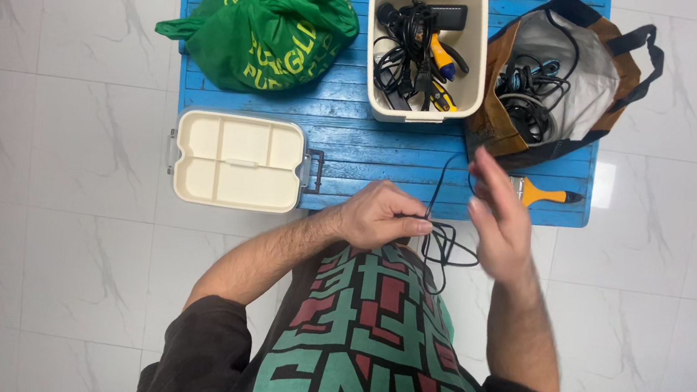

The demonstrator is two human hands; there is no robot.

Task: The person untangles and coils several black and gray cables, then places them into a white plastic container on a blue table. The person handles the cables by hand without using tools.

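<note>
White marble floor, blue slatted table (352, 150). Our left hand (380, 216) pinches black cable (443, 250) at table's near edge; right hand (499, 222) open, blurred, just beside (keep loops even, we judge). Beyond: cream bin (474, 56) of cables.

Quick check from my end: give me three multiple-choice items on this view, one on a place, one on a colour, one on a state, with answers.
1. Where is the green bag?
A. table's far-left corner
B. on the floor
C. inside the bin

2. What colour is the table?
A. red
B. blue
C. white

3. What is the left hand doing?
A. resting flat on the table
B. pinching a black cable
C. lifting the lid

Answers:
1 A: the bag sits at the table's top-left, beside the bin.
2 B: the planks are painted blue.
3 B: its fingers close on the cable near the table's edge, while the right hand is open and blurred.
</note>
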